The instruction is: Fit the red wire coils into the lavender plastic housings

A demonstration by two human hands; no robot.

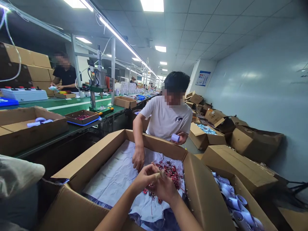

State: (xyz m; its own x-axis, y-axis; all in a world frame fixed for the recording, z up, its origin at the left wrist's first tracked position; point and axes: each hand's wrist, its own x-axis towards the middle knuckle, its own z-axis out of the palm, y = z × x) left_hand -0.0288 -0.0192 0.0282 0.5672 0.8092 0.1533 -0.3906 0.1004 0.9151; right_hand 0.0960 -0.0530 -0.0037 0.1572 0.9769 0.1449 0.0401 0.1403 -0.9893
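Observation:
Over a large open cardboard box (204, 192), my left hand (145, 177) and my right hand (165, 186) come together with fingertips pinched. Whatever they hold is too small or too hidden to make out. Right behind and beneath them lies a heap of small red and black parts with thin wires (172, 173), on a crumpled white sheet (108, 175) lining the box. Across the box, a co-worker's hand (139, 158) reaches down to the sheet close to my left hand. The co-worker's other hand (184, 138) holds a lilac plastic cup-like part (175, 138).
At right stands a box of lilac cylindrical parts (237, 203), with more cartons (240, 163) behind. To the left, a green workbench (61, 110) carries a press machine (97, 80) and a shallow tray of red parts (81, 117). Another person (66, 75) works beyond it.

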